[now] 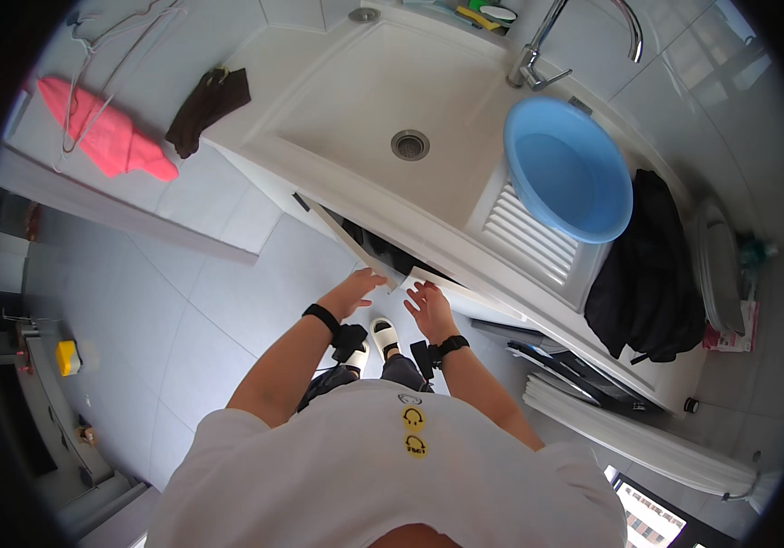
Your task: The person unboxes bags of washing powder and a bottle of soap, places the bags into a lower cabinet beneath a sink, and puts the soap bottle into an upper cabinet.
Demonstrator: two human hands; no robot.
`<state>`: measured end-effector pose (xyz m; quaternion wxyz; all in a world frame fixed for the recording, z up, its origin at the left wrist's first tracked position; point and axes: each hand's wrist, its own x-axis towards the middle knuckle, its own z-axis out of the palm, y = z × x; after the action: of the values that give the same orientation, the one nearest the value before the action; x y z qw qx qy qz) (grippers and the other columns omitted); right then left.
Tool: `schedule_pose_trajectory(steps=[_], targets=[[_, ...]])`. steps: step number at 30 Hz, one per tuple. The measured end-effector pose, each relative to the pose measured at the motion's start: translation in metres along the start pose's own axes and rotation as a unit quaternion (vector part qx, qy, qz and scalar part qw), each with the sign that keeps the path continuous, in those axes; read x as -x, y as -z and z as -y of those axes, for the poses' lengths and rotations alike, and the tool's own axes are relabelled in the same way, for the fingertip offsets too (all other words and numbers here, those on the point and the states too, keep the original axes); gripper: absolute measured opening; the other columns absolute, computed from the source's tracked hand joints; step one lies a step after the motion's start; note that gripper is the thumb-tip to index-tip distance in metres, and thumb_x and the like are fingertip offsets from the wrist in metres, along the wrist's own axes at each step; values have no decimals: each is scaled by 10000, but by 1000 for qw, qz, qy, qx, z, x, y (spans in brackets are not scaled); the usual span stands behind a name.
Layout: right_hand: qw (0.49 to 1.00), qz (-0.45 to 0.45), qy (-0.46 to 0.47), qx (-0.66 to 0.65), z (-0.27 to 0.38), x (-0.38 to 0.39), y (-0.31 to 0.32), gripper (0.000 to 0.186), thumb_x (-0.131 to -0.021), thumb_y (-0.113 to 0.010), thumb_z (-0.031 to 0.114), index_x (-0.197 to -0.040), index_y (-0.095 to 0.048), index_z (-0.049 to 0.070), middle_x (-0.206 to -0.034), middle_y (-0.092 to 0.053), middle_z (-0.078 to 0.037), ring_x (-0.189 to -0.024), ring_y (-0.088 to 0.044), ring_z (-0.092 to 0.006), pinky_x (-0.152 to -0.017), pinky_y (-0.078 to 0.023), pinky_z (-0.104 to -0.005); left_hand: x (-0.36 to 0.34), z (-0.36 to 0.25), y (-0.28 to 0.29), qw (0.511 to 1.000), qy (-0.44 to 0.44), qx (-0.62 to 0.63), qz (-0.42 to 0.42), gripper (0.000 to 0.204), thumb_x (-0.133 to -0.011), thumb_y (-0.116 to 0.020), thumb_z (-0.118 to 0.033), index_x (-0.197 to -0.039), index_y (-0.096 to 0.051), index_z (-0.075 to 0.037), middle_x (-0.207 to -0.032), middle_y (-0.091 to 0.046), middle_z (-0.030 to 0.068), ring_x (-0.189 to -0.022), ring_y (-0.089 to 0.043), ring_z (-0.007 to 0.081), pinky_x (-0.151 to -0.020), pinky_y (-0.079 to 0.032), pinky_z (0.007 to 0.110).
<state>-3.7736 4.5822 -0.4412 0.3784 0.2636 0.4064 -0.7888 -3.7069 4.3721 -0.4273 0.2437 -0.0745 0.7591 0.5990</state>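
Below the white sink point(346, 91), two cabinet doors stand partly open with a dark gap behind them. My left hand point(355, 290) is at the free edge of the left door point(342, 233), fingertips at or very near it, fingers loosely curved and apart. My right hand point(426, 306) has its fingers spread just by the edge of the right door point(460, 293); whether they touch it I cannot tell. Above them, a blue plastic basin point(556, 173) sits on the ribbed drainboard point(524, 228), beside black cloth point(647, 283). Both wrists wear black straps with small devices.
A chrome tap point(529, 59) rises behind the sink. Pink cloth point(109, 132), dark cloth point(205, 110) and wire hangers point(90, 55) are on the tiled ledge at left. A yellow object point(68, 358) is on the left. Dark panels point(584, 370) and white folded material point(629, 434) are at lower right.
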Motion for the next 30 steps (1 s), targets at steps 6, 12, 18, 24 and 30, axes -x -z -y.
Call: schedule_pose_trajectory(steps=[6, 12, 18, 24, 30], targets=[[999, 8, -37, 0, 11, -1, 10, 635, -844, -438, -11, -1416, -208, 142, -1332, -321, -165, -1213, -426, -337, -1030, -355, -495, -30, -36, -13, 975, 115, 176, -65, 422, -892, -526, -118, -1309, -471, -83, -1341, -415, 76, -1223, -454, 223, -965, -445, 431], [998, 5, -53, -31, 5, 4, -6, 651, -874, -396, -12, -1437, -188, 239, -1270, -408, -162, -1195, -464, -332, -968, -415, -485, -17, -42, -12, 936, 116, 291, -158, 671, -845, -569, -222, -1444, -290, -108, -1461, -350, 72, -1301, -376, 222, -1032, -337, 459], [988, 37, -52, -140, -25, -42, -4, 516, -930, -315, 76, -1433, -200, 78, -1470, -296, -151, -1339, -341, -315, -1064, -332, -484, 53, -13, 32, 903, 79, 358, -223, 642, -861, -581, -258, -1417, -321, -73, -1429, -392, 103, -1282, -387, 264, -1020, -350, 451], [987, -96, 28, -125, -63, -34, -68, 389, -882, -372, 101, -1256, -415, -1, -1444, -355, -66, -1360, -305, -278, -1091, -262, -471, 196, 47, 88, 848, 58, 396, -348, 487, -880, -554, -300, -1289, -469, -49, -1199, -587, 89, -1089, -545, 219, -923, -414, 376], [997, -60, -34, 46, -170, -30, -184, 194, -897, -412, 90, -1066, -466, 12, -1181, -549, -157, -1053, -550, -315, -824, -470, -399, 376, 127, 121, 758, 50, 421, -496, 417, -936, -468, -281, -1258, -481, -17, -1171, -608, 126, -1059, -584, 226, -887, -454, 343]])
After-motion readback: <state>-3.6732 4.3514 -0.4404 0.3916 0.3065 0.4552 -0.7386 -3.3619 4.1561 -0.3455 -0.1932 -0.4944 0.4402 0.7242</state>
